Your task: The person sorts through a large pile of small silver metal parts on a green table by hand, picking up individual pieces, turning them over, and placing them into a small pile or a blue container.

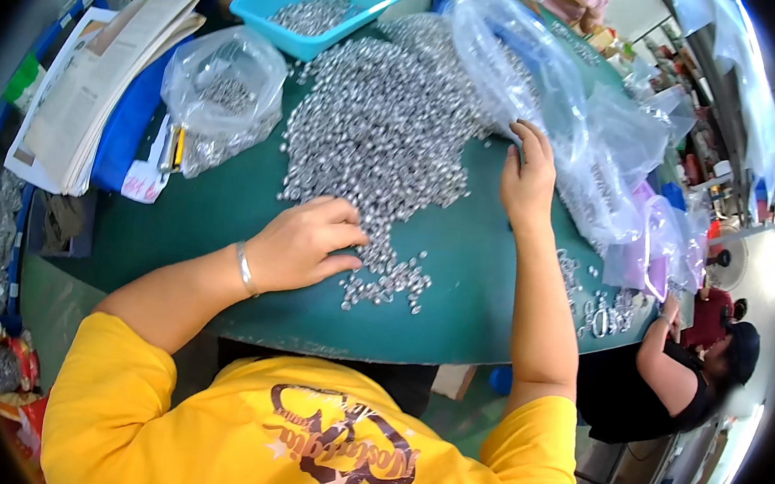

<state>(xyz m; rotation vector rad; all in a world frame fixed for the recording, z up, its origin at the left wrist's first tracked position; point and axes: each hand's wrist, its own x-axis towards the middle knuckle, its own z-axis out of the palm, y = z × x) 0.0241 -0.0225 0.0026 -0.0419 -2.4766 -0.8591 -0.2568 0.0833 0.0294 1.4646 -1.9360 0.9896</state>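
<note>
Green table [454,325] bears silvery pieces [379,123], mostly heaped at twelve o'clock, only a small batch [389,284] seemingly parted toward six, the left hand [307,243] at nine curled, pinch unclear, the right hand [531,180] at two loosely spread.

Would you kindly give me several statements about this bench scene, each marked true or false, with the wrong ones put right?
1. The bare left hand is at the near edge of the large heap of small, silvery pieces. True.
2. The light-blue, rectangular plastic basin contains nothing. False: small silvery pieces lie inside.
3. The shiny metal bangle is on the right wrist. False: it is on the left.
4. The stack of pale papers lies left of the rounded clear plastic bag. True.
5. The bare right hand grips the basin. False: it is near the long, clear plastic sheeting.
</note>
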